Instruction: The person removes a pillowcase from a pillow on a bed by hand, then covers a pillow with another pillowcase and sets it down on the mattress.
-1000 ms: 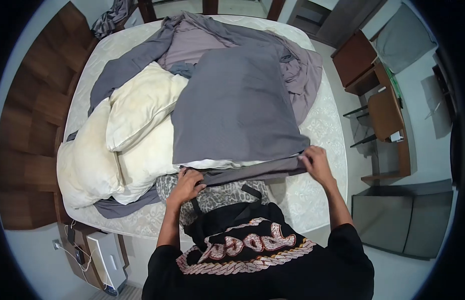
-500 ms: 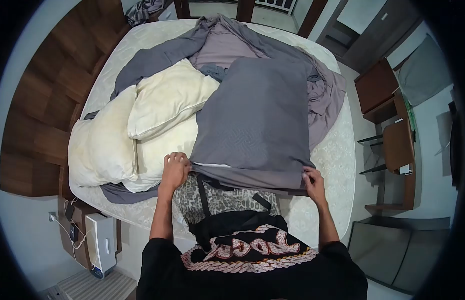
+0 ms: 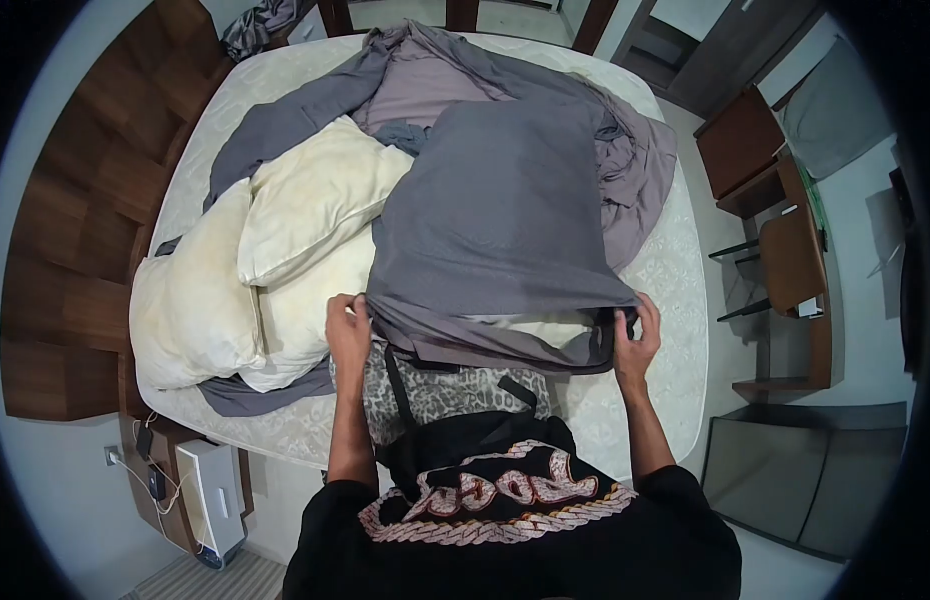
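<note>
A dark grey pillowcase (image 3: 495, 210) lies on the bed with its open end toward me. A strip of the cream pillow (image 3: 550, 327) inside shows through the gap. My left hand (image 3: 348, 328) pinches the left corner of the opening, and my right hand (image 3: 636, 338) grips the edge at the right corner. Under the near edge lies a leopard-print bag (image 3: 455, 388) with black straps, partly covered. To the left are bare cream pillows: one tilted on top (image 3: 320, 205) and another beside it (image 3: 200, 300).
Bunched grey bedding (image 3: 285, 130) lies across the far part of the patterned mattress (image 3: 665, 400). At left stand a wooden headboard (image 3: 95, 220) and a bedside unit (image 3: 210, 495) with cables. A brown chair (image 3: 790, 270) stands at right by a desk (image 3: 780, 385).
The pillowcase opening has widened, and more of the cream pillow shows inside. My right hand has lifted the upper edge slightly. The view has shifted a little.
</note>
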`<state>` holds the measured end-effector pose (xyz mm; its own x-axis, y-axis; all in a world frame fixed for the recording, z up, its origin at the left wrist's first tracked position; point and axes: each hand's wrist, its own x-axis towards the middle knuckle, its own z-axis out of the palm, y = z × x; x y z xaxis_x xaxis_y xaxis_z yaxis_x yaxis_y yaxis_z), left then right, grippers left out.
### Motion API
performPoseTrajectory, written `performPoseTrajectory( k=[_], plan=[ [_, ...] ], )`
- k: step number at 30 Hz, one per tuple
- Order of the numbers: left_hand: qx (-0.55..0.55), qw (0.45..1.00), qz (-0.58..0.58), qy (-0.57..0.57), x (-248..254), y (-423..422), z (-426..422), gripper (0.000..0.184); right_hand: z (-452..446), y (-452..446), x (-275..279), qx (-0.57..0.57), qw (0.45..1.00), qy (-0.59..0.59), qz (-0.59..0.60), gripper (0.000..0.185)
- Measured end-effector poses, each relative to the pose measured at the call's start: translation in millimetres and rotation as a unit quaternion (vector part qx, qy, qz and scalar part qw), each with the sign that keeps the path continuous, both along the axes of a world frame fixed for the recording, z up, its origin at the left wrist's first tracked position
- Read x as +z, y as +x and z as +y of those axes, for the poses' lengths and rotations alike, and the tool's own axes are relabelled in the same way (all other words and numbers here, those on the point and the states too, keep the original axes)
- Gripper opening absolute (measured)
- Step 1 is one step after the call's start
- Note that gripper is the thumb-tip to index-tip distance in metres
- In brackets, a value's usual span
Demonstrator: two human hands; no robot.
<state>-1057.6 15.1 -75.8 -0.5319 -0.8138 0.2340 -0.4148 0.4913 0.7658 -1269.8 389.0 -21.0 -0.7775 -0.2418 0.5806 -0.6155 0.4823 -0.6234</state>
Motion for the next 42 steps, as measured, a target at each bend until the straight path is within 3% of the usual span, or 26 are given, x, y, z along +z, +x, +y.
performPoseTrajectory(
  k=[4, 6, 8, 10, 12, 14, 15, 17, 20, 22, 25, 30, 34, 37, 38, 42],
  plan=[
    [0.015, 0.999, -0.031, 0.025, 7, 9, 6, 0.017, 11, 15, -10, 0.006, 1.0, 0.021, 0.012, 0.029],
    [-0.007, 0.999, -0.038, -0.011, 4, 8, 20, 0.023, 18, 29, -20, 0.06, 0.997, 0.058, -0.004, 0.032],
    [-0.12, 0.985, 0.011, -0.123, 3, 1, 42, 0.048, 20, 44, -33, 0.108, 0.99, 0.08, -0.036, 0.039],
    [-0.155, 0.979, -0.024, -0.128, 2, -7, 71, 0.058, 13, 63, -47, 0.093, 0.984, 0.021, -0.153, 0.054],
    [-0.167, 0.976, -0.025, -0.134, 2, -22, 91, 0.06, 12, 67, -50, 0.114, 0.975, 0.022, -0.187, 0.064],
    [-0.178, 0.973, -0.023, -0.143, 2, -36, 99, 0.063, -5, 71, -24, 0.067, 0.98, 0.148, -0.112, 0.052],
    [-0.157, 0.974, -0.029, -0.158, 1, -43, 101, 0.062, -6, 68, -28, 0.065, 0.981, 0.148, -0.111, 0.052],
    [-0.138, 0.975, -0.029, -0.174, 2, -57, 97, 0.061, -6, 61, -41, 0.087, 0.973, 0.207, -0.043, 0.034],
    [-0.159, 0.968, -0.014, -0.195, 0, -62, 84, 0.046, -6, 56, -41, 0.078, 0.986, 0.137, -0.051, 0.021],
    [-0.216, 0.959, 0.001, -0.184, -1, -56, 74, 0.032, 1, 54, -39, 0.061, 0.994, 0.092, -0.027, 0.02],
    [-0.239, 0.955, 0.031, -0.172, 14, -36, 63, 0.025, 28, 51, -38, 0.083, 0.993, 0.065, -0.046, 0.023],
    [-0.216, 0.952, 0.045, -0.213, 46, -9, 49, 0.027, 33, 64, -30, 0.135, 0.979, 0.143, -0.056, 0.021],
    [-0.167, 0.959, -0.003, -0.227, 26, 10, 34, 0.026, 23, 63, -45, 0.189, 0.966, 0.168, -0.048, 0.019],
    [-0.098, 0.96, -0.214, -0.151, -18, 32, 10, 0.031, 30, 61, -52, 0.178, 0.964, 0.185, -0.063, 0.017],
    [-0.093, 0.961, -0.216, -0.149, -28, 37, 8, 0.031, 32, 62, -54, 0.184, 0.963, 0.185, -0.063, 0.017],
    [-0.09, 0.988, -0.086, -0.092, 1, 18, 17, 0.061, 10, 68, -40, 0.173, 0.974, 0.144, -0.022, 0.025]
  ],
)
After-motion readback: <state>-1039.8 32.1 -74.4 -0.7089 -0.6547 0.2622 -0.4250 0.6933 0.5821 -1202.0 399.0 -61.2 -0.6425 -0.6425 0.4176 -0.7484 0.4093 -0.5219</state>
